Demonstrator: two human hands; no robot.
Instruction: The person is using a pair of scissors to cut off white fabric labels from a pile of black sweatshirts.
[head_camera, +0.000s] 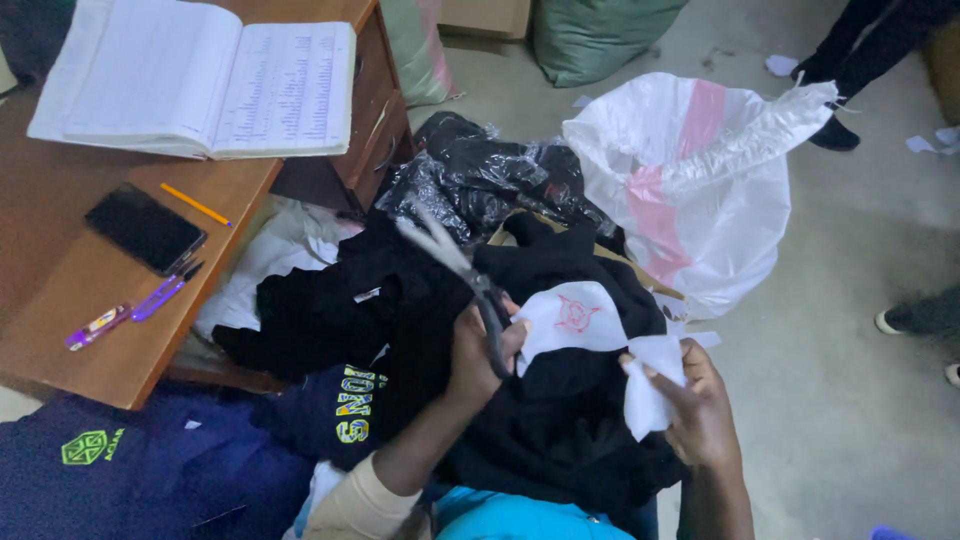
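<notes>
Scissors (462, 270) are held in the left hand (478, 350), grip closed around the handles, blades parted and pointing up and away from the wrist. Just right of that grip, a white fabric patch (575, 318) with a red emblem is seen lying on a black garment (560, 420), its edge touching the left fingers. A strip of the same white fabric (650, 385) is pinched in the right hand (700, 415), grip closed on it.

Beyond the scissor tips, crumpled black plastic wrapping (480, 175) is noted; further right of it, a white and pink sack (690, 180) on the floor. Left of the left grip, a wooden counter (60, 290) is seen carrying an open ledger (200, 85), a dark phone (145, 230), a yellow pencil (195, 205) and a purple pen (155, 298). Dark blue garments (150, 470) are piled below it.
</notes>
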